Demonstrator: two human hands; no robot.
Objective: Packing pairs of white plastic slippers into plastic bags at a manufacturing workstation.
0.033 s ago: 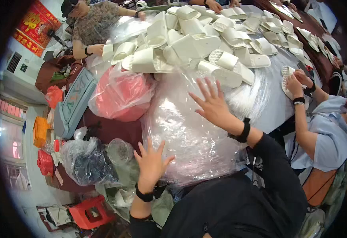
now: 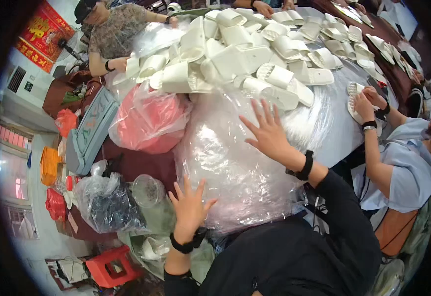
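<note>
In front of me lies a sheet of clear plastic film [image 2: 235,167], wrinkled and shiny. My left hand [image 2: 189,209] is over its near left edge, palm down with fingers spread and holding nothing. My right hand [image 2: 269,135] reaches across its far right part, also with fingers apart and nothing in them. Whether either palm presses on the film I cannot tell. Just beyond my right hand, a large heap of cream-white slide slippers [image 2: 235,61] covers the far half of the table. Black bands circle both my wrists.
A pink bundle in clear plastic [image 2: 151,118] sits left of the film. Nearer are a bag with dark contents [image 2: 109,202] and a clear tub [image 2: 148,191]. A red stool [image 2: 112,266] stands lower left. At right, a person's hands [image 2: 365,104] hold a slipper; another person is at far left.
My right hand has shifted slightly right, and my left hand a little right too. Both stay spread, and the slipper heap looks the same.
</note>
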